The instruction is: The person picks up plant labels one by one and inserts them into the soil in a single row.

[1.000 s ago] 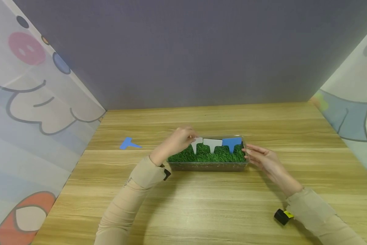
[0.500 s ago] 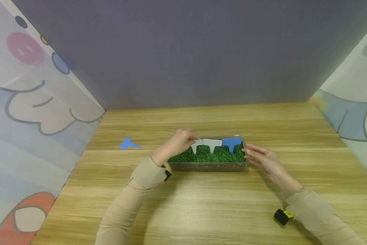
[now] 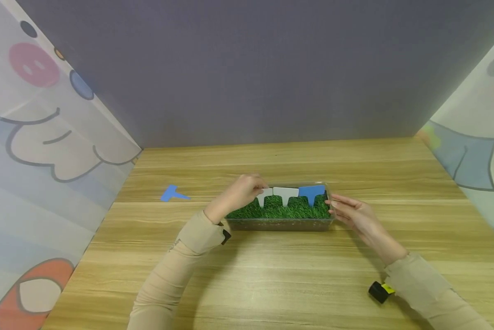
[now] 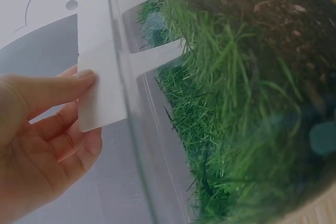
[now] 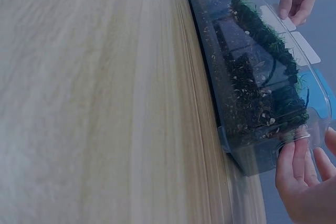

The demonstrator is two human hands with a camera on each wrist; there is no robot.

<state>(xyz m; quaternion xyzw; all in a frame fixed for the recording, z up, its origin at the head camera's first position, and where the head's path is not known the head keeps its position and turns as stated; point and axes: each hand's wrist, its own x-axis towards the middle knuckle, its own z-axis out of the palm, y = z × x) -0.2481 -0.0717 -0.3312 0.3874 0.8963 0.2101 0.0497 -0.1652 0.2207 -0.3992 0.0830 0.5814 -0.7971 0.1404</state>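
white t-shaped plastic label [image 4: 102,98] held upright at the grass of a clear rectangular plastic planter [image 3: 280,224].
the left hand [image 3: 244,190] pinches the label near its left end between thumb and fingers; the right hand [image 3: 354,217], fingers loosely extended, touches the planter's right end, though how firmly cannot be told. the stem meets the green blade-like grass [image 3: 290,212]; good practice is to press straight down, head level with its neighbour, while the right hand braces the planter. a second white t-shaped label [image 3: 286,191] stands just beside, leaving little sideways play; a blue t-shaped label [image 3: 312,190] stands right of that. a loose blue t-shaped label [image 3: 172,193] lies on the pale wood-grain bench [image 3: 304,275], left of the planter. a plain grey partition [image 3: 271,73] rises behind.
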